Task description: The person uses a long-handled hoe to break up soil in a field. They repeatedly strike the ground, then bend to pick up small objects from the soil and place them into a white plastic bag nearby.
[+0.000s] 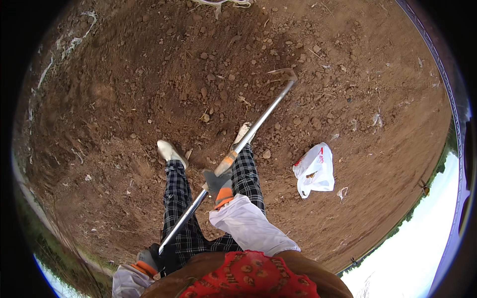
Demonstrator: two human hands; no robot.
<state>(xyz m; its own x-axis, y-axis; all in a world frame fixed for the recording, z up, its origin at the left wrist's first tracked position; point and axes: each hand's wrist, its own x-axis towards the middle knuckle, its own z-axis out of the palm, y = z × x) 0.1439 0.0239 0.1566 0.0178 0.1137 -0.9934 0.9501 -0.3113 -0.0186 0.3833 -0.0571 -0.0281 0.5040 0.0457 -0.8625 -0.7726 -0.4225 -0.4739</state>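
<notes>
A long metal-handled hoe (271, 108) slants across the view, its curved blade at the upper right over loose brown soil. My right hand (220, 183), in a grey glove with an orange cuff, grips the handle near its middle, just below an orange and tan wrapped section. My left hand (149, 259), in a similar dark glove, closes around the lower end of the handle beside my left thigh. Part of that hand is in shadow. The blade's edge looks blurred, and whether it touches the soil I cannot tell.
A white plastic bag (316, 169) stands on the soil to the right. My shoes (171, 152) are apart on cloddy ground, the right one partly behind the handle. Stones and pale plastic scraps (377, 120) lie about. White plastic strips (76, 41) lie at the upper left.
</notes>
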